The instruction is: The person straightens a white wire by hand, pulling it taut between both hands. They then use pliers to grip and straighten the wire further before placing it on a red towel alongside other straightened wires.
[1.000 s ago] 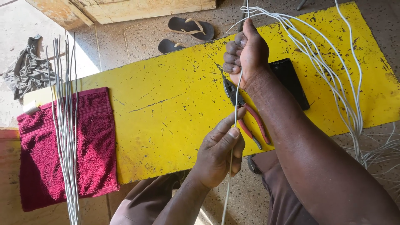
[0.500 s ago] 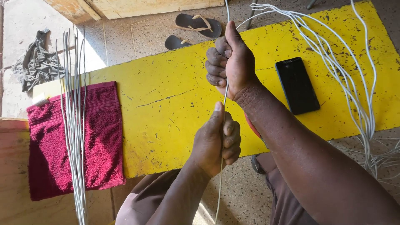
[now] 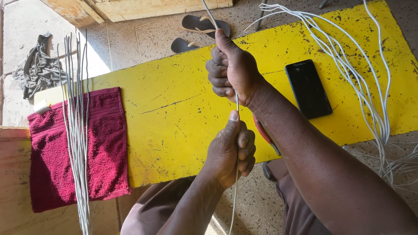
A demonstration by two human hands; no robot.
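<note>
A thin grey wire [image 3: 236, 102] runs straight between my two fists over a yellow bench [image 3: 174, 109]. My right hand [image 3: 231, 69] grips the wire higher up, thumb pointing along it. Lower down, near the bench's front edge, my left hand [image 3: 230, 150] is closed round the same wire, thumb pressed on it. The wire carries on below my left fist toward the floor. Red-handled pliers [image 3: 264, 135] lie on the bench, mostly hidden under my right forearm.
A black phone [image 3: 308, 89] lies on the bench to the right. Several long white wires [image 3: 365, 87] loop over the right end. Cut straight wires [image 3: 76, 130] rest on a red towel [image 3: 109, 148] at left. Sandals [image 3: 200, 26] and a grey rag [image 3: 38, 65] lie on the floor.
Both hands have shifted left along with the wire. My left hand went from loosely open fingers to a closed fist on the wire, and the phone has come out from under my right arm.
</note>
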